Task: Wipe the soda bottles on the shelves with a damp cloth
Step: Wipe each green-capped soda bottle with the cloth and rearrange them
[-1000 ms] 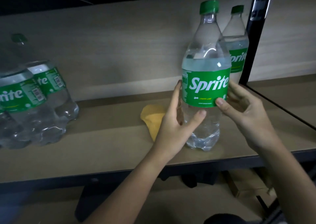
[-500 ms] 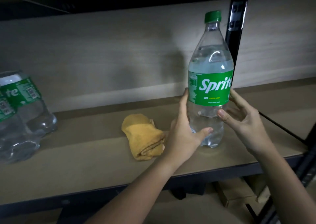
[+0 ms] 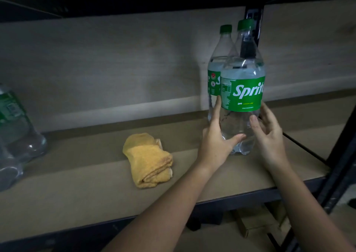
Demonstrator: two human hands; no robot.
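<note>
A clear Sprite bottle (image 3: 242, 95) with a green label and cap stands upright on the shelf board (image 3: 77, 194) at the right. My left hand (image 3: 213, 144) grips its lower part, thumb across the front and fingers up along the left side. My right hand (image 3: 269, 136) curls round its right side, thumb on the clear plastic below the label. A second Sprite bottle (image 3: 217, 63) stands just behind and to the left, partly hidden. A folded yellow cloth (image 3: 148, 161) lies on the shelf to the left of my hands, held by neither.
More Sprite bottles (image 3: 17, 128) stand at the far left edge, cut off by the frame. A black upright post (image 3: 252, 20) runs behind the bottles, and another black post (image 3: 339, 165) stands at the right front. A shelf lies overhead.
The held bottle has come down from the air onto the shelf, close in front of the second bottle. Both hands stay on it, lower on its body. The cloth has not moved.
</note>
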